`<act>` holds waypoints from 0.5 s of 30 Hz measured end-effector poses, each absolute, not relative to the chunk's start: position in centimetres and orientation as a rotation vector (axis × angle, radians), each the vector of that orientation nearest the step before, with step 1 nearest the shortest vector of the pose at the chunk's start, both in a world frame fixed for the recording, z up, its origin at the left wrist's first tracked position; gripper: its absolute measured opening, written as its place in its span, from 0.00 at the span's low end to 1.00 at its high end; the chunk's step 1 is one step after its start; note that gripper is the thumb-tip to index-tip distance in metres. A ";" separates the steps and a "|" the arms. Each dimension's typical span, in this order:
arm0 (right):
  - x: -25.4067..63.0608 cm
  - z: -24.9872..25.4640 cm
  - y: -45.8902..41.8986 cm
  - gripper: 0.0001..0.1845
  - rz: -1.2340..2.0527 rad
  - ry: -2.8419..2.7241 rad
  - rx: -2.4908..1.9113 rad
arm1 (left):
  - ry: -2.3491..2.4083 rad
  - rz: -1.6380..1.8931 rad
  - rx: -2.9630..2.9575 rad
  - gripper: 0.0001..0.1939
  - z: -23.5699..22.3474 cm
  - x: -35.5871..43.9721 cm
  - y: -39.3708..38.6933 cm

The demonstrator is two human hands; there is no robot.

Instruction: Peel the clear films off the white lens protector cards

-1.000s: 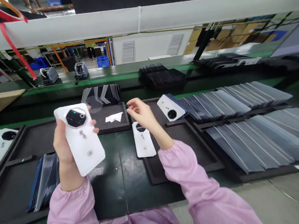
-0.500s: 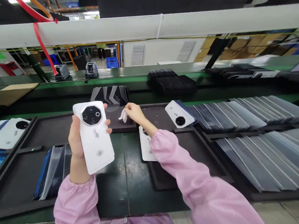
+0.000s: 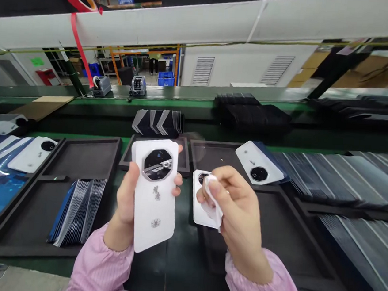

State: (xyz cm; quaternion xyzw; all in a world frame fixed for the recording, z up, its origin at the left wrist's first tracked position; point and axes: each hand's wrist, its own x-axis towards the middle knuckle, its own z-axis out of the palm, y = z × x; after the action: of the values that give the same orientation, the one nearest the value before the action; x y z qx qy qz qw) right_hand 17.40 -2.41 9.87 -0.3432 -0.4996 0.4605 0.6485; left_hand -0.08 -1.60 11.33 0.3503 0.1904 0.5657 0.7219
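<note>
Sleeves point(image 3: 104, 263): pink, gathered at both wrists, at the bottom of the view.
Left hand point(image 3: 125, 205): closed round a white phone back panel point(image 3: 154, 209), thumb along the left edge, fingertips curled over the right edge.
Held panel: raised above the dark green table point(image 3: 181, 262), its glossy black octagonal camera window at the top, two small grey marks below.
Right hand point(image 3: 239, 210): pinched a crumpled white cloth point(image 3: 214, 204) between thumb and fingers, beside the held panel but apart from it.
Second white panel point(image 3: 198, 213): lay beyond the right hand, which partly covered it.
Left foam tray point(image 3: 17, 250): black, holding a fanned stack of film sheets point(image 3: 79, 213).
Right foam tray point(image 3: 296, 241): black, with rows of greyish film sheets point(image 3: 318, 172) farther right.
Third white panel point(image 3: 259, 163): lay tilted next to those sheets.
Ledge: two grey tape dispensers, point(image 3: 101, 86) and point(image 3: 138, 85), sat side by side.
White pipe point(image 3: 176, 24): crossed overhead; a red tape strip point(image 3: 81, 49) hung down in front.
Blue crate point(image 3: 166, 78): stood in the background.
</note>
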 end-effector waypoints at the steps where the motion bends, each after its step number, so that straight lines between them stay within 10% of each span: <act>1: 17.5 9.9 -2.8 0.06 0.879 -1.264 -0.788 | 0.459 1.223 0.800 0.36 10.8 0.3 -1.7; 6: 17.4 10.5 -3.2 0.09 0.210 -1.633 -0.771 | 0.573 1.151 0.934 0.28 8.5 2.1 -2.2; 15: 16.7 10.8 -3.4 0.07 0.120 -1.716 -0.782 | 0.556 1.111 0.908 0.30 9.2 2.9 -3.3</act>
State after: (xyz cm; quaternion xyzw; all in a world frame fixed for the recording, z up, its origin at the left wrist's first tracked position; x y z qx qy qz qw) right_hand 16.72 -3.38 10.78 -0.3352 -0.7359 0.0513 0.5861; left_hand 2.95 -3.32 9.23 0.4104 0.2513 0.5024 0.7184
